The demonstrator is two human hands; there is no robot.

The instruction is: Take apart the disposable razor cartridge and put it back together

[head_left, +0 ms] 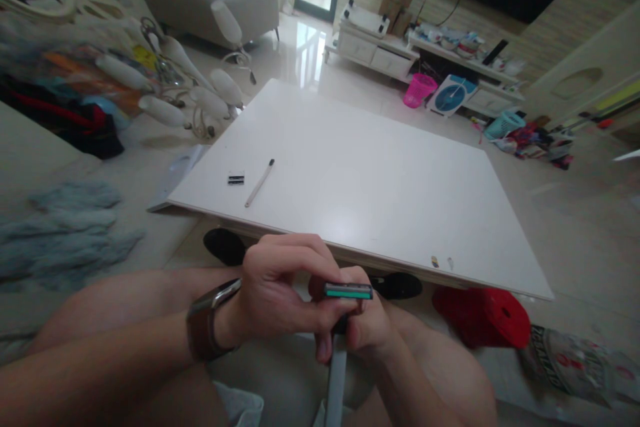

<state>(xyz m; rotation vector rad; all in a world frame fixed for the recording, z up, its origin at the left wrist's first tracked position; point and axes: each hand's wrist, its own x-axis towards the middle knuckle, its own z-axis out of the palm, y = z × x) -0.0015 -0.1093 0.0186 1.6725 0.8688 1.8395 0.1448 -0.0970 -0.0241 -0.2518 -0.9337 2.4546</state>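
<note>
Over my lap, in front of the white table's near edge, both hands are closed on a razor point(337, 377). Its head point(349, 291), dark with a green strip, faces up, and the grey handle runs down toward me. My left hand point(285, 287), with a brown-strapped watch on the wrist, pinches at the head's left end. Close against it, my right hand point(370, 320) grips around the neck just below the head. Fingers hide part of the joint between head and handle. On the table's left lie a toothbrush point(259, 183) with dark bristles and a small black-and-white piece point(236, 180).
The white table point(360, 153) spans the view ahead. Two tiny items, one brown point(434, 261) and one pale point(451, 263), lie by its near right edge. A red object point(485, 317) and a printed plastic bag point(570, 360) are on the floor at right. A lamp point(200, 90) stands left.
</note>
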